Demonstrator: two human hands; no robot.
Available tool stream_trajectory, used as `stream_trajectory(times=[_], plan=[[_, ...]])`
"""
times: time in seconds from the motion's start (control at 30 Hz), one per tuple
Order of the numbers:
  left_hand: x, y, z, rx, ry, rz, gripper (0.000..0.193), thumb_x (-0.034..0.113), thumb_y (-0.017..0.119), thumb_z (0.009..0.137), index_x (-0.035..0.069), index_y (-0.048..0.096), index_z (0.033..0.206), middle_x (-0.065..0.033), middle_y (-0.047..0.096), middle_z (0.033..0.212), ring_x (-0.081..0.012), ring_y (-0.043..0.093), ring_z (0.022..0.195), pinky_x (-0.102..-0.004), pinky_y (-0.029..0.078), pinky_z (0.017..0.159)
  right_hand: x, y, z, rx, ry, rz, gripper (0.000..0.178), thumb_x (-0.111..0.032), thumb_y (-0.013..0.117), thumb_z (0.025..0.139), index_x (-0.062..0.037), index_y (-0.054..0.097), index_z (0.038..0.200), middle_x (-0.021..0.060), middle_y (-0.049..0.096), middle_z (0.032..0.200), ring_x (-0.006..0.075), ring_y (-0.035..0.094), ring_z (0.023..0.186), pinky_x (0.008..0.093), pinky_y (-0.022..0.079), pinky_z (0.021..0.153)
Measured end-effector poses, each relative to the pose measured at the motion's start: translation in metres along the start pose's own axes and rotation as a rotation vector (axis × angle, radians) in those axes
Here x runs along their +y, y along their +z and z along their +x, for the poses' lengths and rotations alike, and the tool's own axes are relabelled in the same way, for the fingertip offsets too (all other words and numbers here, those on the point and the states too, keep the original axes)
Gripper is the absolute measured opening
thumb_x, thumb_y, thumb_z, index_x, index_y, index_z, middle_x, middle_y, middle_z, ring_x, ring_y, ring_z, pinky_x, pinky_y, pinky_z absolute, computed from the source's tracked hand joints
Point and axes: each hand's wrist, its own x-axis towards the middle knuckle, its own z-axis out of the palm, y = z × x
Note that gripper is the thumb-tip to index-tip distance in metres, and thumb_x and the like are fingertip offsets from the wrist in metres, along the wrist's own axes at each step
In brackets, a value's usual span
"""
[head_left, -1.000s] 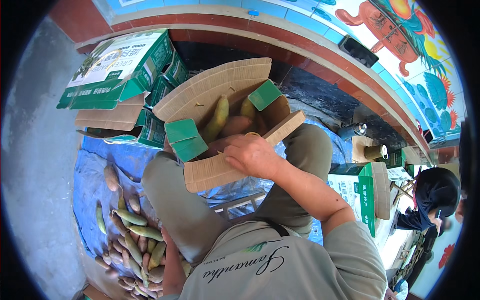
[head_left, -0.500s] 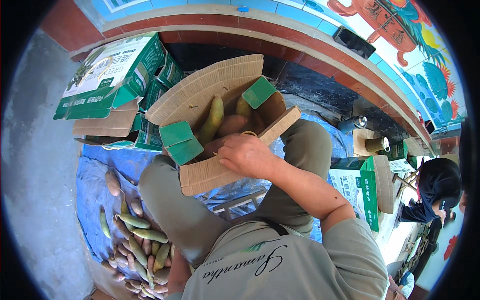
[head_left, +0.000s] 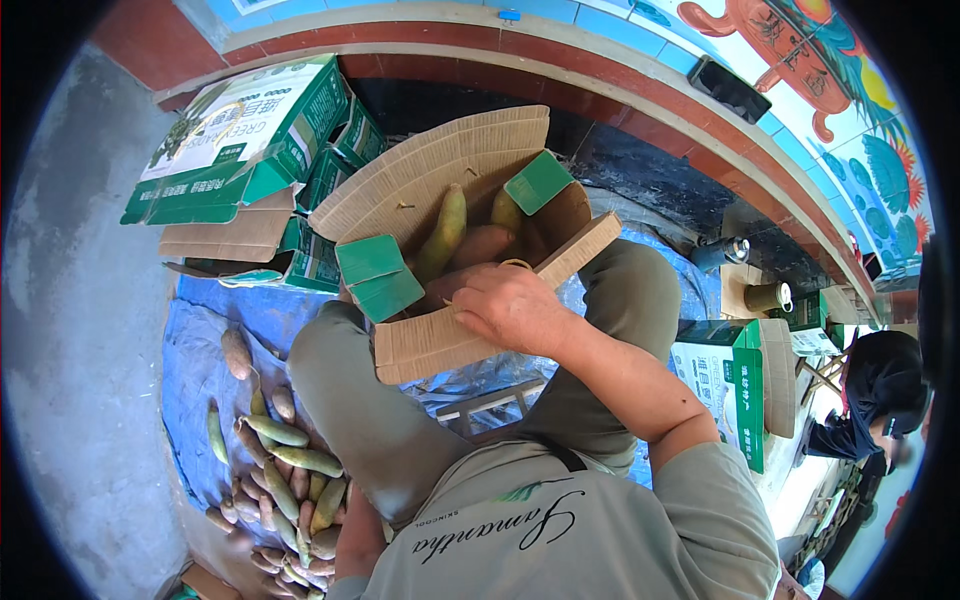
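Observation:
An open cardboard box point(head_left: 430, 345) with green tabs is tilted between my knees. Inside lie long green radishes point(head_left: 443, 235) and reddish tubers like sweet potatoes point(head_left: 482, 246). My right hand point(head_left: 512, 308) is closed over the near flap's upper edge, thumb toward me, other fingertips partly hidden behind the cardboard. Beside its knuckles shows a small yellow loop point(head_left: 516, 264). My left forearm point(head_left: 358, 535) reaches down past my left thigh, and its hand is hidden from view. Near it, a pile of radishes and reddish tubers point(head_left: 290, 480) lies on a blue tarp point(head_left: 190, 370).
Green and white boxes point(head_left: 235, 140) are stacked at the far left against the wall. Another box point(head_left: 725, 385) stands right of my knee, behind it a flask point(head_left: 720, 254) and a can point(head_left: 768, 297). A phone point(head_left: 728, 88) rests on the ledge. A person point(head_left: 875, 390) bends at the far right.
The whole view has shifted slightly, so things sit a little further right. My right hand keeps its place on the box flap. The person at the far right has bent lower.

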Motion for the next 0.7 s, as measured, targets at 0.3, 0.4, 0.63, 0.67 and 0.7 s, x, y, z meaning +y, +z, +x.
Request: stream_trajectory(times=[0.3, 0.4, 0.63, 0.67, 0.7], plan=[[0.0008, -0.0003, -0.0011, 0.025, 0.007, 0.041, 0.062, 0.025, 0.071, 0.082, -0.007, 0.045, 0.129, -0.0237, 0.062, 0.109, -0.0366, 0.06, 0.101, -0.0406, 0.048, 0.09, -0.0012, -0.0023, 0.002, -0.026, 0.017, -0.01, 0.016, -0.018, 0.069, 0.078, -0.0068, 0.061, 0.087, 0.009, 0.06, 0.084, 0.0294, 0.061, 0.083, 0.0415, 0.049, 0.071], [0.0004, -0.0001, -0.0025, 0.033, 0.008, 0.055, 0.063, 0.025, 0.071, 0.082, -0.007, 0.045, 0.129, -0.0238, 0.062, 0.11, -0.0365, 0.06, 0.102, -0.0406, 0.047, 0.09, -0.0012, -0.0014, 0.0025, -0.016, 0.014, -0.012, 0.016, -0.018, 0.069, 0.078, -0.0069, 0.061, 0.087, 0.0088, 0.06, 0.084, 0.0293, 0.061, 0.083, 0.0414, 0.049, 0.07], [-0.0004, 0.001, -0.0068, 0.055, 0.011, 0.085, 0.063, 0.025, 0.071, 0.082, -0.007, 0.045, 0.129, -0.0239, 0.062, 0.11, -0.0363, 0.06, 0.102, -0.0406, 0.047, 0.09, -0.0007, -0.0011, 0.0034, -0.026, 0.019, -0.016, 0.017, -0.018, 0.069, 0.077, -0.007, 0.061, 0.087, 0.0087, 0.06, 0.083, 0.029, 0.062, 0.083, 0.0415, 0.049, 0.07], [-0.0004, 0.0013, -0.0074, 0.058, 0.012, 0.089, 0.063, 0.025, 0.071, 0.082, -0.007, 0.045, 0.129, -0.0239, 0.062, 0.11, -0.0363, 0.06, 0.102, -0.0406, 0.047, 0.09, -0.0007, -0.0018, 0.0035, -0.034, 0.022, -0.019, 0.017, -0.018, 0.069, 0.077, -0.007, 0.061, 0.088, 0.0086, 0.06, 0.083, 0.029, 0.062, 0.083, 0.0415, 0.049, 0.07], [-0.0004, 0.0016, -0.008, 0.061, 0.012, 0.093, 0.063, 0.025, 0.071, 0.082, -0.007, 0.045, 0.129, -0.0239, 0.062, 0.11, -0.0363, 0.06, 0.102, -0.0406, 0.047, 0.09, -0.0008, -0.0022, 0.0037, -0.042, 0.025, -0.022, 0.017, -0.018, 0.069, 0.077, -0.0071, 0.061, 0.088, 0.0085, 0.06, 0.083, 0.0289, 0.062, 0.083, 0.0415, 0.049, 0.07]])
